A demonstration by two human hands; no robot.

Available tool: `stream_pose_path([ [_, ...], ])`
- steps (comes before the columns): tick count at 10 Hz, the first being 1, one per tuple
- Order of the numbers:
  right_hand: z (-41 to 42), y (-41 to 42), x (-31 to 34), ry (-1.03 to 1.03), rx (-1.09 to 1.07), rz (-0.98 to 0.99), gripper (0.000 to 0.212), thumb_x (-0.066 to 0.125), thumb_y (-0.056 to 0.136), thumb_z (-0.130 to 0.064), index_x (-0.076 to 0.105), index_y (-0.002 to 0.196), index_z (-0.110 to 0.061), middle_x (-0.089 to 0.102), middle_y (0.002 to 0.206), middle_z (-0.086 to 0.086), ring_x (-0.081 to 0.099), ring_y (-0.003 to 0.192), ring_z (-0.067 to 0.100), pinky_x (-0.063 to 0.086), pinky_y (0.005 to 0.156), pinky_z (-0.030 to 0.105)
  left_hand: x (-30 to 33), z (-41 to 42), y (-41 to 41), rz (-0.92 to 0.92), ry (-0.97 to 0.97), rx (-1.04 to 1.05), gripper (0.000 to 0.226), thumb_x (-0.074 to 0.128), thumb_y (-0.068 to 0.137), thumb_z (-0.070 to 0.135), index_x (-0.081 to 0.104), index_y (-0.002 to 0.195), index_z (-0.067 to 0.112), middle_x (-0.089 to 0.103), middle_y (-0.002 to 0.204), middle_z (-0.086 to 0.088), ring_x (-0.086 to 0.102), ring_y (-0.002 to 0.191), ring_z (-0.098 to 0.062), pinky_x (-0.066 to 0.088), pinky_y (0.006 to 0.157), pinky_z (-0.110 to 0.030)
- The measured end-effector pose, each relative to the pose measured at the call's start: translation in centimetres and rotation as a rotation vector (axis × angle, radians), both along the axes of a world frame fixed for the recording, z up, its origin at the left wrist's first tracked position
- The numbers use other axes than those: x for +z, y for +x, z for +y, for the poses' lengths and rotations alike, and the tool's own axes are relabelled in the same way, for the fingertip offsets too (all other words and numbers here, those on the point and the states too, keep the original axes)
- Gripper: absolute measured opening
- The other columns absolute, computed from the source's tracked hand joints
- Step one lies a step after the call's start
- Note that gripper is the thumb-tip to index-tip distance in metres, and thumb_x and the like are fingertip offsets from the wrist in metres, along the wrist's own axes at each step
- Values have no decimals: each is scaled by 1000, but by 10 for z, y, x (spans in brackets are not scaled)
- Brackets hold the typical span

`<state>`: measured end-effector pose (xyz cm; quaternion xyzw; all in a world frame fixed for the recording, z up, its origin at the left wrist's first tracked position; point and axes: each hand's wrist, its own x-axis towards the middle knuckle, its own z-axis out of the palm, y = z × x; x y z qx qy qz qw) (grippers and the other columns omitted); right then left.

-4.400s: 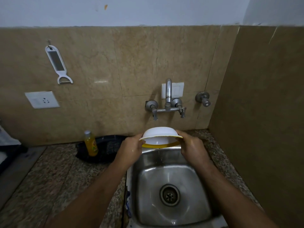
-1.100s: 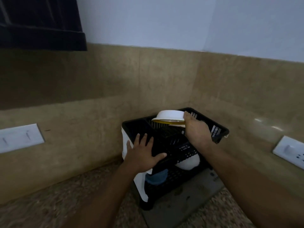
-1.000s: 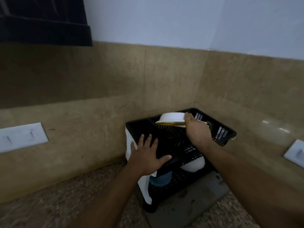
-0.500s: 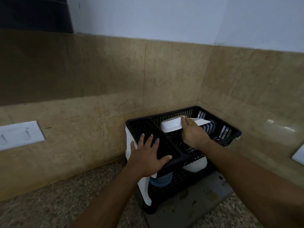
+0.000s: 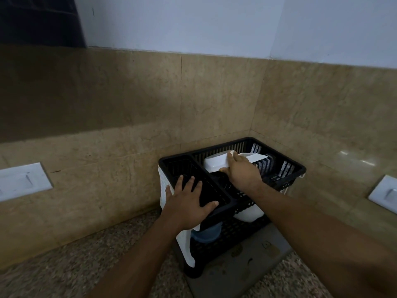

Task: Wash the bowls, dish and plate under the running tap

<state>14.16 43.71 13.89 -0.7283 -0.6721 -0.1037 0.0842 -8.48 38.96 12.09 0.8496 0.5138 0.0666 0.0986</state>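
**A:** What fills the corner?

**B:** A speckled tabletop [image 5: 64, 274] meets 2 tan tiled walls, and a 2-tier black dish rack [image 5: 285, 166] with white side panels stands in the corner on a grey mat [image 5: 253, 263].

**A:** What is on the upper tier?

**B:** It has 2 compartments. The narrow one is nearer the left side; the wider one holds a white bowl [image 5: 217, 163], tilted on its side against the rack's slats, with a flat white piece, probably a plate [image 5: 256, 157], just behind it.

**A:** And the lower tier?

**B:** A white container [image 5: 249, 214] and a bluish bowl [image 5: 206, 235] sit beneath, partly hidden.

**A:** Where are the hands?

**B:** The left hand [image 5: 189, 203] lies flat over the front edge of the narrow compartment, fingers spread and straight, thumb along the rim. The right hand [image 5: 241, 172] reaches into the wider compartment; its fingers curl over the bowl's rim and its thumb presses under it, gripping the bowl.

**A:** Anything on the walls?

**B:** 2 white switch plates, 1 at the left [image 5: 21, 181] and 1 at the right [image 5: 384, 195].
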Motion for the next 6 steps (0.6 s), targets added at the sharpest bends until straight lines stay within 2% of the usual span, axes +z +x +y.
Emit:
stream_pose_path([
  [1,0,1,-1,63,9,0,73,46,96,-56,34,147,-5,40,151,17,46,129,34,47,94,42,0,0,0,-2,6,-1,91,21,86,81,10,158,27,-2,166,3,-15,151,-26,-3,119,-60],
  [2,2,5,-2,59,46,154,74,53,96,-50,34,148,-2,35,155,17,38,137,34,39,107,42,-1,1,0,-12,3,-4,90,22,86,80,11,157,27,-1,166,3,-15,151,-26,-2,119,-60],
  [3,-4,10,1,32,102,283,69,57,96,-43,35,148,-3,34,155,18,33,141,33,34,113,44,-2,1,0,-26,13,-7,90,22,86,80,12,157,27,-1,166,3,-14,151,-26,-2,119,-61],
  [4,-24,15,9,144,99,420,52,57,97,-32,47,141,-6,51,143,14,47,131,29,41,106,39,-1,2,-1,-32,9,-6,89,23,87,80,13,157,27,1,166,2,-12,151,-25,-2,119,-60],
  [5,-60,20,20,217,104,519,35,54,98,-25,56,131,-14,64,121,3,59,108,18,40,81,25,2,-2,-3,-51,-1,5,88,24,88,79,16,157,26,5,166,0,-9,152,-24,-3,119,-59],
  [6,-99,29,27,188,80,493,35,52,100,-26,55,134,-17,60,123,1,57,111,19,38,81,25,10,-10,-3,-48,55,7,86,26,89,77,19,157,23,12,165,-2,0,152,-24,-1,120,-58],
])
